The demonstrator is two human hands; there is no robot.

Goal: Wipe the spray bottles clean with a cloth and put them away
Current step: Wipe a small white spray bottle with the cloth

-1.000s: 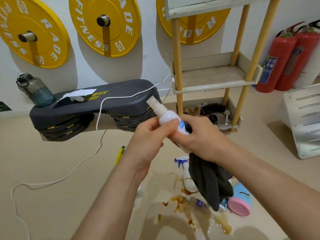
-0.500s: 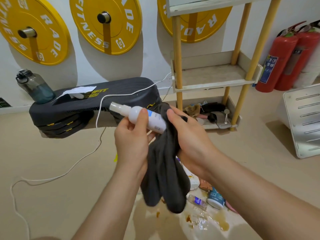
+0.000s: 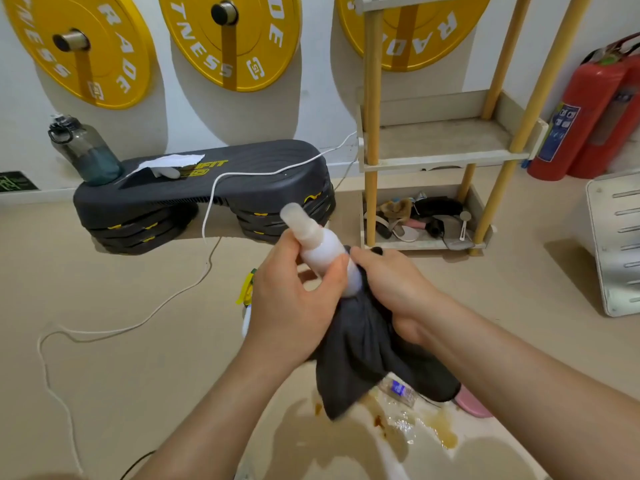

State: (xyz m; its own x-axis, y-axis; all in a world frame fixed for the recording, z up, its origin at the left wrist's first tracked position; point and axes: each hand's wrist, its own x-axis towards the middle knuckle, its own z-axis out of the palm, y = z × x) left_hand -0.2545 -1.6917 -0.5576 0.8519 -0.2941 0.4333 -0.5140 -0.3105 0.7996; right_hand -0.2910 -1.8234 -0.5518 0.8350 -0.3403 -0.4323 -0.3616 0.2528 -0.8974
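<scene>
My left hand [image 3: 294, 306] grips a small white spray bottle [image 3: 317, 242] around its body, its capped nozzle tilted up and to the left. My right hand [image 3: 394, 289] holds a dark grey cloth [image 3: 363, 351] bunched around the bottle's lower end; the rest of the cloth hangs down below both hands. On the floor beneath lie a small clear bottle with a blue label [image 3: 398, 389], a pink container [image 3: 472, 405] partly hidden by the cloth, and a yellow-topped spray bottle [image 3: 247, 292] mostly hidden behind my left hand.
Brown liquid [image 3: 440, 429] is spilled on the floor under my hands. A wooden shelf unit [image 3: 443, 140] stands ahead, clutter on its bottom level. A black step platform [image 3: 204, 188] bears a water jug; a white cable [image 3: 138, 323] trails over the floor. Fire extinguishers [image 3: 581, 109] stand right.
The bottle has swung from lying sideways to pointing up-left. My hands have come lower and closer together, and the cloth now wraps the bottle's bottom end.
</scene>
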